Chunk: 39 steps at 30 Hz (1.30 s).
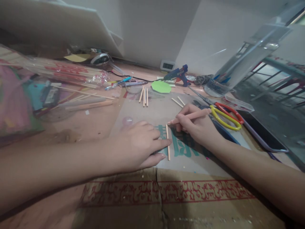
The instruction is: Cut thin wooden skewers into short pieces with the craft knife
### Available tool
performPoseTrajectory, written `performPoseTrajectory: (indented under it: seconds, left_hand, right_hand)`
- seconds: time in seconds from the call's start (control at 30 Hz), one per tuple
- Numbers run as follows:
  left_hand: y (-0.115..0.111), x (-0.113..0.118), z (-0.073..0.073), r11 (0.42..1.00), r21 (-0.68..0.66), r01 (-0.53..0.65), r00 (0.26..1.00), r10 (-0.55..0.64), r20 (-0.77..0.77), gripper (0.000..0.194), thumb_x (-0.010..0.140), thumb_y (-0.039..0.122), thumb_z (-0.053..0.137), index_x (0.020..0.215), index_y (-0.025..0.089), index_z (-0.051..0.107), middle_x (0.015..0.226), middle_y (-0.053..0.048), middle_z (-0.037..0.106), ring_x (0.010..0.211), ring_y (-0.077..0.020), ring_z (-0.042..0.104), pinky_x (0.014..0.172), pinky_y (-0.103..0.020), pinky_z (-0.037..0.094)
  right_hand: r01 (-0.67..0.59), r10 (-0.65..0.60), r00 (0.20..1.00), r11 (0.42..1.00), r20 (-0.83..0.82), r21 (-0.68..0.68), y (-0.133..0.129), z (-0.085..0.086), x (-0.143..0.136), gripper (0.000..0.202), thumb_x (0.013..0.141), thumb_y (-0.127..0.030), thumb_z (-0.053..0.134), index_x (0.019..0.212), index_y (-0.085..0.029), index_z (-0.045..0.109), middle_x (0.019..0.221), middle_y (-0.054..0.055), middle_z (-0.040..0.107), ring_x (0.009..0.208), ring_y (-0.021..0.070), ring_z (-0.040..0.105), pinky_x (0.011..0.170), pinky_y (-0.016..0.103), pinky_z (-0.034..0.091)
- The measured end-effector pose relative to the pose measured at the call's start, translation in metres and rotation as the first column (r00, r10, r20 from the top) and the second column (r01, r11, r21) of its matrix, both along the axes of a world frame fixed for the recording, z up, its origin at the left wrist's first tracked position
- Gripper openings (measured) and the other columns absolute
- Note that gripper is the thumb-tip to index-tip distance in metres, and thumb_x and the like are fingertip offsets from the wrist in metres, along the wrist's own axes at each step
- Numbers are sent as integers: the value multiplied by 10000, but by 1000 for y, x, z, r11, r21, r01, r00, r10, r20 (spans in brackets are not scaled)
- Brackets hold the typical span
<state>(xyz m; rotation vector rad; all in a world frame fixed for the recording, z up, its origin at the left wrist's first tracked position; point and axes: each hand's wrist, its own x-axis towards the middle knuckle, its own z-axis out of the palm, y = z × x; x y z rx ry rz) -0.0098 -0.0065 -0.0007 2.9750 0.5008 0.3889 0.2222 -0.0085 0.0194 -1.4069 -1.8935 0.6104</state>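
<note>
A short wooden stick point(168, 149) lies upright in view on a translucent sheet point(133, 111) that has green characters showing through. The index fingertip of my left hand point(143, 144) presses on the stick's middle; its other fingers are loosely curled, with the thumb apart, and grip nothing. My right hand point(195, 125) pinches a pinkish pen point(194, 116), whose tip is at the stick's far end. Several short sticks point(144, 98) lie behind my left hand, and two more point(177, 102) are just beyond my right hand.
Scissors point(226, 117) with red and yellow handles and a phone point(262, 130) lie right. Behind are a blue glue gun point(177, 74), a green paper piece point(161, 86) and a tall clear container point(245, 60). Bagged sticks point(71, 71) fill the back left. Patterned cardboard point(133, 194) is in front.
</note>
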Motion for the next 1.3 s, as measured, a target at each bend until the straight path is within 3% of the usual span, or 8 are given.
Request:
performPoseTrajectory:
  seconds: [0.17, 0.33, 0.83, 1.0, 1.3]
  left_hand:
    - [0, 0, -1, 1000, 3, -10, 1000, 10, 1, 338, 988, 367, 552, 1270, 223, 671, 936, -63, 706, 836, -249, 629, 768, -387, 414]
    - [-1, 1, -2, 1000, 7, -9, 1000, 9, 9, 328, 986, 366, 557, 1259, 226, 673, 914, -61, 698, 836, -246, 623, 773, -375, 410]
    - [-1, 0, -1, 1000, 17, -6, 1000, 6, -3, 336, 993, 370, 545, 1269, 223, 670, 914, -51, 702, 823, -256, 628, 754, -400, 396]
    - [-1, 0, -1, 999, 33, -6, 1000, 7, -17, 341, 1010, 372, 521, 1287, 228, 659, 927, -52, 705, 841, -258, 627, 753, -398, 400]
    - [-1, -1, -3, 1000, 26, -4, 1000, 5, -7, 338, 1012, 386, 521, 1283, 238, 658, 927, -51, 686, 841, -260, 621, 753, -403, 410]
  right_hand:
    - [-46, 46, 999, 999, 13, 7, 0, 0, -1, 214, 941, -203, 572, 732, -232, 535, 629, -3, 655, 545, 142, 623, 552, 295, 466]
    - [12, -12, 1000, 1000, 4, 9, 1, -1, 0, 213, 959, -262, 581, 750, -224, 563, 629, -5, 656, 556, 142, 627, 558, 287, 468]
    - [-27, 26, 999, 999, 31, 21, 2, -2, 0, 231, 941, -236, 573, 711, -221, 565, 659, 17, 651, 575, 156, 624, 563, 303, 461]
    - [-18, 18, 1000, 1000, -20, -17, 3, -5, 1, 208, 956, -263, 546, 752, -225, 545, 628, 0, 646, 490, 135, 564, 522, 294, 428]
    - [-49, 49, 999, 999, 12, 10, 4, -4, 0, 205, 942, -252, 564, 740, -217, 573, 605, 5, 650, 538, 156, 611, 549, 293, 445]
